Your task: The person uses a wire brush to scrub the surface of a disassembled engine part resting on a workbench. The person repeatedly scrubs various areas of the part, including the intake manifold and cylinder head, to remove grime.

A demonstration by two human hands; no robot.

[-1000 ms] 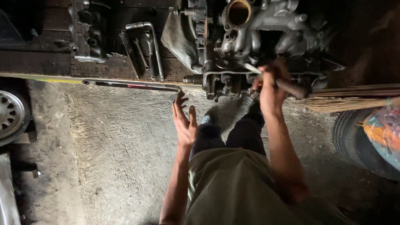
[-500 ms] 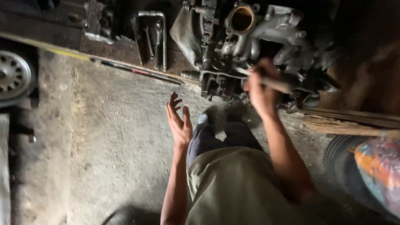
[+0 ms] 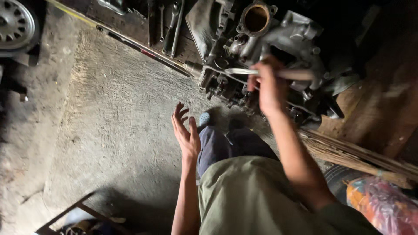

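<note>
Right hand (image 3: 267,89) up at engine block (image 3: 278,48), fingers clamped on metal tool (image 3: 244,71), tip at block's near face. Left hand (image 3: 186,132) free over concrete floor (image 3: 109,122), fingers spread. Better: brace block, keep tool square, steady pull.

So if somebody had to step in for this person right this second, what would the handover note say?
Right hand: gripped around a long silvery metal tool with a pale handle, held level against the grey, greasy metal engine block on the ground.
Left hand: empty, fingers spread, hovering above the rough concrete floor beside the knee.
Nearby: spanners lying on the dark wooden board left of the engine; a bundle of thin sticks to the right.
Done: tool is on the engine.
Left: what the tool's tip is engaged with cannot be seen, so check that first.
</note>
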